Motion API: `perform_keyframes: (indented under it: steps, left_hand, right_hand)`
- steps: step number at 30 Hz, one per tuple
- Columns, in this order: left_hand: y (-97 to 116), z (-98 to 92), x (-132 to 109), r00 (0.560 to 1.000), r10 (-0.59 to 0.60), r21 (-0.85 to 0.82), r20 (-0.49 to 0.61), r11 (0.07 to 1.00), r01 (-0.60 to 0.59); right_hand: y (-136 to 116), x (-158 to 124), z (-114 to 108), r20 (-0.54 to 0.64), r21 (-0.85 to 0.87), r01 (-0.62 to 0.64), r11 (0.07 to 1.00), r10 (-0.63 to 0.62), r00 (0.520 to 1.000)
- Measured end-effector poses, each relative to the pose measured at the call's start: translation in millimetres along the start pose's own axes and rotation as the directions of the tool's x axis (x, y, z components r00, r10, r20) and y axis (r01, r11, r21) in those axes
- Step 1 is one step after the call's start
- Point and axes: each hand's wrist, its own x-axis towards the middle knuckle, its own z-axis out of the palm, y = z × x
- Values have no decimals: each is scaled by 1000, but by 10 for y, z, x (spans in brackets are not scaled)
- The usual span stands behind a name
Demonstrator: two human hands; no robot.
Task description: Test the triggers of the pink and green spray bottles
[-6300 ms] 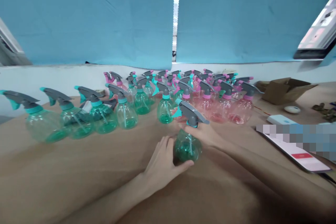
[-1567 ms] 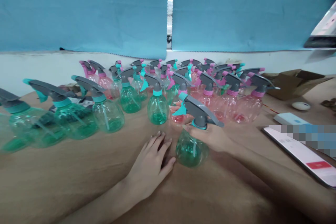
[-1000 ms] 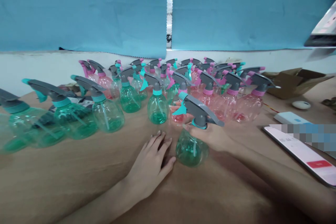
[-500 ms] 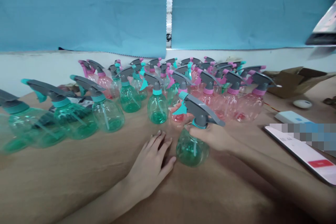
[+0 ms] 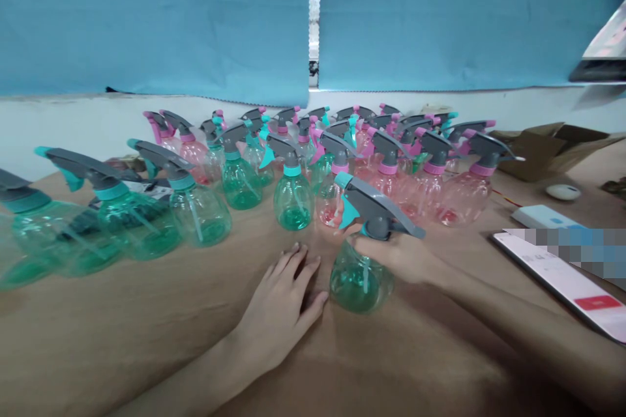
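My right hand is closed around the neck of a green spray bottle with a grey head and a turquoise trigger and nozzle. The nozzle points left. Some of my right fingers are hidden behind the neck. Flat on the brown tabletop, my left hand rests with its fingers apart, its thumb close to the held bottle's base. Just beyond stands another green spray bottle. A pink spray bottle is partly covered by the held one.
Several green spray bottles line the left side, and several pink ones stand at right of centre. Farther right are a cardboard box, a white computer mouse and a phone. Blue cloth hangs behind.
My right hand and the green spray bottle in it have shifted very slightly right and toward me. My left hand stays in place.
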Motion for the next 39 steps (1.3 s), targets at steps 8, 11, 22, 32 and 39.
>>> perform_keyframes:
  steps: [8,11,22,32,39]
  left_hand:
    - [5,-4,4,1000,6,-17,-3,1000,-6]
    - [2,4,1,1000,4,-16,-2,1000,-4]
    - [-5,22,-1,1000,9,-28,-25,1000,-10]
    - [-6,14,-1,1000,-1,-23,5,1000,1]
    - [-7,17,-4,1000,5,-21,4,1000,-5]
  right_hand:
    - [62,-8,45,-36,33,-78,996,79,996]
    - [44,-13,49,-42,2,-72,997,72,997]
    - [72,-34,45,-79,-3,-43,999,43,996]
    - [43,9,41,6,-16,7,1000,-7,1000]
    - [51,-3,54,-26,-12,-25,1000,25,999]
